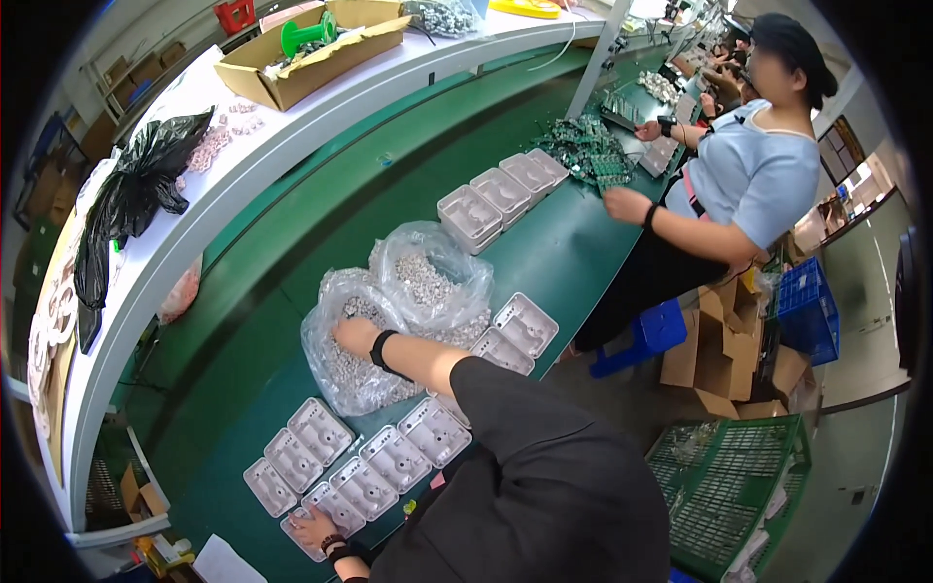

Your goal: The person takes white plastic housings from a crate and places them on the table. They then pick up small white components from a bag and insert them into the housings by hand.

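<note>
My right hand (358, 337) reaches into an open clear plastic bag (316, 325) of small white parts (340, 369). Its fingertips are down among the parts, and their grip is hidden. At the near end of a row of white plastic housings (391, 461), my left hand (313, 528) has its bent fingers on the last housing (297, 536), partly covering it. Beside that row lies a second, shorter row of open housings (294, 461). Another clear bag (466, 282) of similar small parts (423, 279) stands just beyond the first one.
More housings (505, 340) lie right of the bags, and stacked ones (471, 214) stand farther along the green bench (544, 255). A co-worker (743, 175) handles green circuit boards (593, 151). A white shelf (160, 248) carries a cardboard box (311, 63) and a black bag (146, 175).
</note>
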